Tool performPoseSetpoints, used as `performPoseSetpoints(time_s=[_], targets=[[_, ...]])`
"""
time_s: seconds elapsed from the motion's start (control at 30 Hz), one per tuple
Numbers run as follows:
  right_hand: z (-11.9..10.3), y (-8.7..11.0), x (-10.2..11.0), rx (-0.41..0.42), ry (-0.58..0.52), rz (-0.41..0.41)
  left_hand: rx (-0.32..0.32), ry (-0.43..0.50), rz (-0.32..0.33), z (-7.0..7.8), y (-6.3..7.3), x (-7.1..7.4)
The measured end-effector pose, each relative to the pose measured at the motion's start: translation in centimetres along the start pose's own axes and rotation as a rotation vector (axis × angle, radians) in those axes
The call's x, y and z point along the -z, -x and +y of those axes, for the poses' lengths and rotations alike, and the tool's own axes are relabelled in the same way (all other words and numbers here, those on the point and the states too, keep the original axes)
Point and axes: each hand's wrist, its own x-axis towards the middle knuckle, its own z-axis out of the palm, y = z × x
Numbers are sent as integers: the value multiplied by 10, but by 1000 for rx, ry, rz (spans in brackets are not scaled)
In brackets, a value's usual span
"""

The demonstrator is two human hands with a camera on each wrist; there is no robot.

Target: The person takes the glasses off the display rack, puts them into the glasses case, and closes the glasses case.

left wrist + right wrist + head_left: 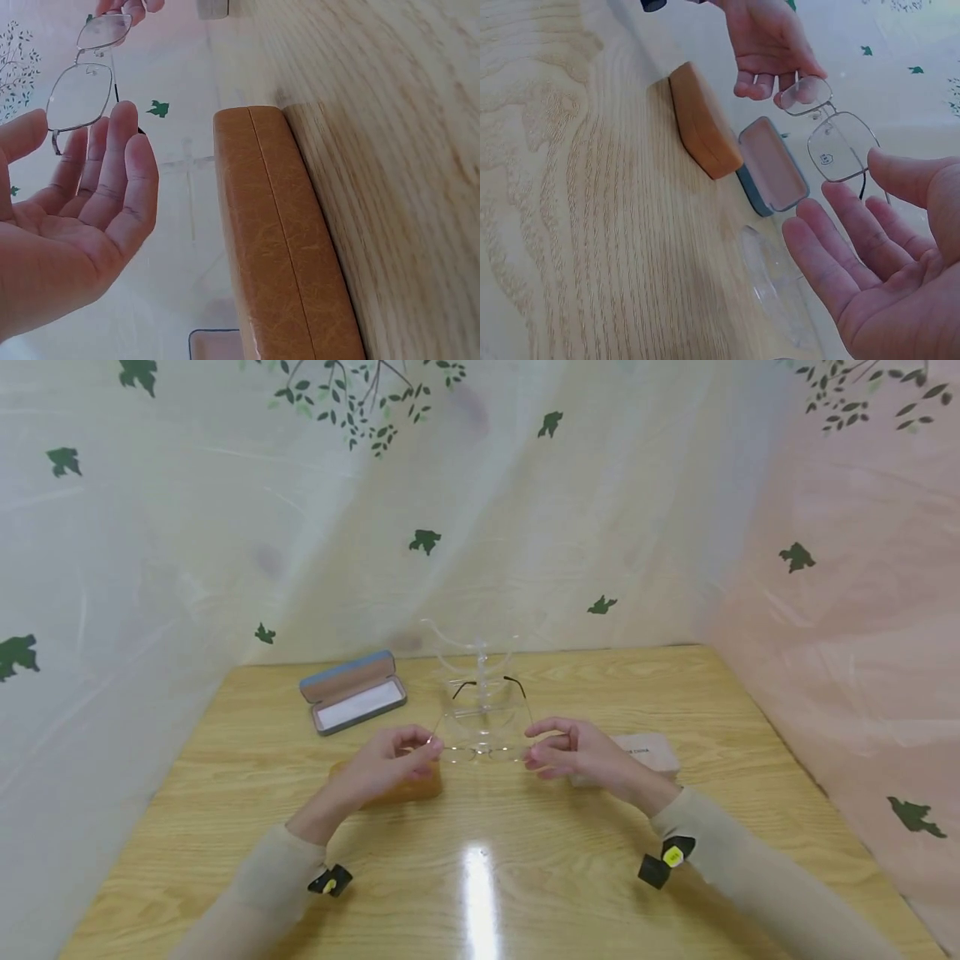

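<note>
A pair of thin metal-rimmed glasses (483,748) hangs in the air over the middle of the wooden table (480,877), held between my two hands. My left hand (431,747) pinches its left end between thumb and fingertips, the other fingers fairly straight. My right hand (531,752) pinches the right end the same way. In the left wrist view the lenses (79,94) show just beyond my fingers (124,142). The right wrist view shows the glasses (840,142) between both hands, temples folded out behind.
A shut brown case (416,789) lies on the table under my left hand. A grey-blue case (352,693) lies open at the back left. A clear acrylic stand (480,681) stands behind the glasses. A pale box (652,752) sits by my right hand. Curtains enclose the table.
</note>
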Motion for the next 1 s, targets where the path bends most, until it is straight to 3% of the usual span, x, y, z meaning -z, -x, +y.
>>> performPoseSetpoints(time_s=[0.3,0.57,1.0], targets=[[-3,2,-1,-18,-34,-2,-77,-10,-16,-1,-1,-3],[-6,4,1,-25,-65,-13,-146,65,-70,-7,-3,-5],[-6,1,1,-34,-59,-23,-97,175,-129,-14,-5,-7]])
